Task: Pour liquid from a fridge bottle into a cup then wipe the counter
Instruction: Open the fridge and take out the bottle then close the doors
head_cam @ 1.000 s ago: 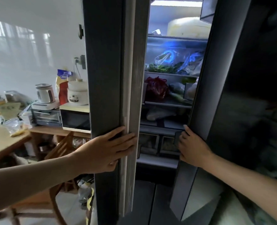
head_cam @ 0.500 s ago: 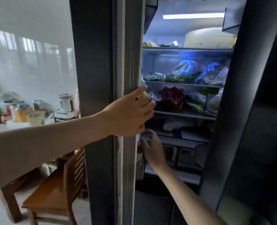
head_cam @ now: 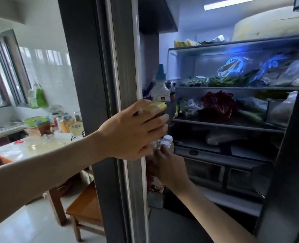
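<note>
The left hand point(head_cam: 129, 132) rests on the edge of the fridge door point(head_cam: 122, 85), fingers point(head_cam: 152, 118) curled loosely round it, likely to keep the door open and the door rack reachable. The right hand point(head_cam: 166, 165) reaches low into that rack, beside small white-capped bottles point(head_cam: 166, 142). Whether its fingers have closed on one I cannot tell; they are hidden behind the left hand. A taller bottle point(head_cam: 160, 86) stands higher in the rack. No cup can be made out on the cluttered table point(head_cam: 31, 148).
</note>
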{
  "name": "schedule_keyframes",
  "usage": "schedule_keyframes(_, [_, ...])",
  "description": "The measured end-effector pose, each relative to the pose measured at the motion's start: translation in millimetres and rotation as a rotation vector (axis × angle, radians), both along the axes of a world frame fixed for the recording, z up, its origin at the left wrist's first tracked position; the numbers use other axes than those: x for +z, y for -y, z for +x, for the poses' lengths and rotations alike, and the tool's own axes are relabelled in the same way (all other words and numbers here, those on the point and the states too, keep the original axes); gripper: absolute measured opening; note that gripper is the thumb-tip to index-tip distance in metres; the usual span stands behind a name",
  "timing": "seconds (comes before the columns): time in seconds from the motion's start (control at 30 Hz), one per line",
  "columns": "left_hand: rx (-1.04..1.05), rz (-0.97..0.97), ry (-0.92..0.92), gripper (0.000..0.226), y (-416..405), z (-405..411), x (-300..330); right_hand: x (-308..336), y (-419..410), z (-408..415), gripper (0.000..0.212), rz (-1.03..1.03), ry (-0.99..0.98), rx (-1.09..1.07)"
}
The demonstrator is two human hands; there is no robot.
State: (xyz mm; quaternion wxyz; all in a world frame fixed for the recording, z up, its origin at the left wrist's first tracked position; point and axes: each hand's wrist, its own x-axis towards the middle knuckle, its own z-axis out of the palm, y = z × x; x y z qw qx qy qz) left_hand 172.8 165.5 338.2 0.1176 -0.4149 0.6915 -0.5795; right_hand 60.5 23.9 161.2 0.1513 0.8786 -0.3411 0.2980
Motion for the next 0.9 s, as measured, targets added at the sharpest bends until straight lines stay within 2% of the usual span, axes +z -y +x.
schedule_keyframes(0.07, [0.005,-0.009,0.000,0.052,-2.5,4.8,0.3,2.1,-0.5,4.4,0.050,0.021,-0.089,-0.023])
schedule_keyframes(0.17, [-0.016,-0.027,0.004,0.050,-3.8,10.2,1.1,9.1,-5.3,2.1,0.057,0.142,-0.053,0.046])
schedule_keyframes(0.27, [-0.035,-0.031,-0.003,0.048,-3.5,15.2,1.0,16.2,-14.3,-5.5,0.040,0.337,0.082,0.128])
schedule_keyframes(0.43, [-0.047,-0.040,-0.015,0.049,-3.9,18.1,-0.7,21.0,-32.5,-8.1,0.040,0.339,0.040,0.128])
schedule_keyframes(0.57, [-0.051,-0.045,-0.007,0.049,-3.6,18.7,-1.6,24.1,-28.8,-10.4,0.030,0.404,0.105,0.143])
schedule_keyframes(0.67, [-0.057,-0.040,-0.013,0.048,-3.2,18.7,-1.9,36.9,-32.0,-18.9,0.027,0.394,0.243,0.183])
schedule_keyframes(0.8, [-0.060,-0.003,-0.044,0.050,-3.5,18.7,-1.9,61.5,-35.7,-35.4,0.034,0.531,0.550,0.197])
schedule_keyframes(0.9, [-0.076,0.007,-0.049,0.049,-3.0,20.0,-1.8,76.9,-41.9,-52.6,0.022,0.507,0.596,0.192])
